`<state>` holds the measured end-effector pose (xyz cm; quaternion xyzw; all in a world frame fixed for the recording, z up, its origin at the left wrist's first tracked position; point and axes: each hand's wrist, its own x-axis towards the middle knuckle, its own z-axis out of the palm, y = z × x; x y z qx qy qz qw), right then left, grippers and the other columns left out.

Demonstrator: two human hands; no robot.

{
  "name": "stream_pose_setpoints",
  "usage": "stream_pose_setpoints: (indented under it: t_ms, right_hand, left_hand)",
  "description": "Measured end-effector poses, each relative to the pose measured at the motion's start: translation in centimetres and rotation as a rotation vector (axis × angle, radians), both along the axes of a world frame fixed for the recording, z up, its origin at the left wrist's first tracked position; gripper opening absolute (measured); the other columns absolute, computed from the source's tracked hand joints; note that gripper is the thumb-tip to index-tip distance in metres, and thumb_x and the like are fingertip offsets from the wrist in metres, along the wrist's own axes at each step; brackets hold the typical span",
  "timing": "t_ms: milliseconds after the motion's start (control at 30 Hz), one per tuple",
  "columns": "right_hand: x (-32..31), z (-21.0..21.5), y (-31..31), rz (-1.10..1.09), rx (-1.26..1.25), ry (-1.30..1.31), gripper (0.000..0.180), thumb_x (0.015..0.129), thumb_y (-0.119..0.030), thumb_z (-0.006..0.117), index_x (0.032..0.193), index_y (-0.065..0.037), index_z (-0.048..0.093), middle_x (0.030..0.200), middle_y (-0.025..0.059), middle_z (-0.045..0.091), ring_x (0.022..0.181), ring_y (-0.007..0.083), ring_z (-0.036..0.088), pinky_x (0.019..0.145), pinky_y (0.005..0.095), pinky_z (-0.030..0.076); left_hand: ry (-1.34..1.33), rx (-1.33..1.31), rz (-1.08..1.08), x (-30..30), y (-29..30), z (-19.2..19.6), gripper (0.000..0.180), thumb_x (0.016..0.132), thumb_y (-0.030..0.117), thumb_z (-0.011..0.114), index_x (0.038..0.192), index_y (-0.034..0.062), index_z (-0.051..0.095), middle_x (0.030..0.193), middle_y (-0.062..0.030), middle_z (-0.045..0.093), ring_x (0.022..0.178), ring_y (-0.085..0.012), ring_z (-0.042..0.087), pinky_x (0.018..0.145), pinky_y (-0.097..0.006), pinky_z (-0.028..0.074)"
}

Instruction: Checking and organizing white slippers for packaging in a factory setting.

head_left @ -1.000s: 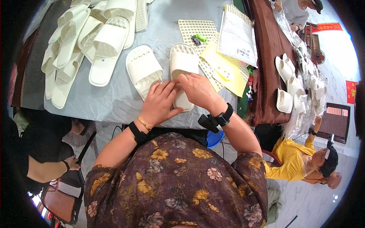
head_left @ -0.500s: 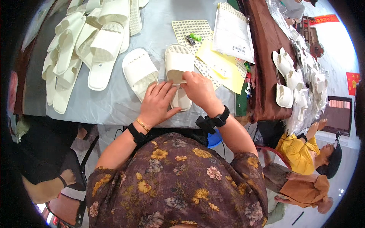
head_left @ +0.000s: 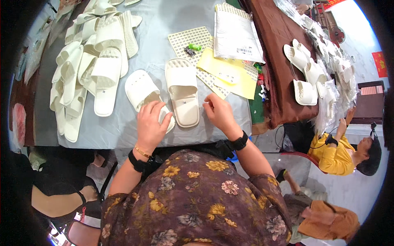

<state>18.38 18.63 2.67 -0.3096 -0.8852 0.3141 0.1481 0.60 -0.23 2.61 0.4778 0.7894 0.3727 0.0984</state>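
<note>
Two white slippers with ridged insoles lie side by side in front of me on the grey table cover. My left hand [head_left: 152,123] rests over the heel part of the left slipper [head_left: 140,85], its fingers apart and bent, thumb near the inner edge. The right slipper [head_left: 182,84] lies flat, untouched, with a small dark printed mark on its insole. Just to its right, above the table, my right hand [head_left: 219,115] is closed, thumb and forefinger together; anything between them is too small to make out.
More white slippers [head_left: 107,78] lie heaped at the left. Beyond my right hand are sticker sheets [head_left: 189,37], yellow backing paper [head_left: 219,67] and a white plastic mailer [head_left: 238,35]. Brown cloth [head_left: 273,61] carries further slippers [head_left: 305,92]. People sit at both sides.
Both hands have come off the right slipper, uncovering the mark on its insole. My left hand moved onto the left slipper; my right hand drew away to the right. The view shifted slightly.
</note>
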Motion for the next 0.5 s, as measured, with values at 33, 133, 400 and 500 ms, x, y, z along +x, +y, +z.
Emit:
stream_pose_setpoints:
  t_ms: [33,133,400,500]
  right_hand:
    - [0.5,-0.5,0.0,-0.018,-0.028,0.028,0.012,0.088,-0.014,0.065,0.095,-0.005,0.060,0.083,0.0160,0.064,0.079,0.0369,0.064,0.067,0.0454,0.050]
    - [1.2,-1.1,-0.7,-0.040,-0.008,0.095,0.011,0.087,-0.013,0.066,0.094,-0.006,0.061,0.081,0.0145,0.064,0.076,0.0351,0.064,0.066,0.0437,0.050]
    - [0.3,-1.7,-1.8,-0.104,0.051,0.218,0.008,0.086,-0.012,0.067,0.089,-0.007,0.062,0.081,0.0121,0.065,0.074,0.0334,0.064,0.066,0.0420,0.051]
    - [0.7,-3.0,-1.7,-0.104,0.139,0.262,0.008,0.086,-0.012,0.066,0.092,-0.007,0.064,0.083,0.0125,0.065,0.077,0.0339,0.064,0.067,0.0422,0.051]
  left_hand:
    - [0.082,-0.025,0.029,0.2,0.0,0.2,0.042,0.084,0.030,0.073,0.117,0.0039,0.065,0.121,-0.0217,0.060,0.113,-0.0404,0.054,0.099,-0.048,0.042]
    - [0.222,-0.006,0.038,0.6,1.2,0.2,0.047,0.085,0.034,0.072,0.120,0.0038,0.064,0.123,-0.0262,0.056,0.115,-0.0433,0.051,0.100,-0.049,0.040]
    - [0.325,-0.061,0.095,0.0,4.4,-1.1,0.064,0.081,0.040,0.073,0.130,0.0023,0.057,0.127,-0.0288,0.050,0.120,-0.0467,0.045,0.104,-0.053,0.035]
    - [0.210,-0.001,0.104,0.2,4.2,-1.3,0.067,0.079,0.039,0.074,0.127,-0.0050,0.055,0.122,-0.0288,0.051,0.117,-0.0465,0.046,0.102,-0.053,0.036]
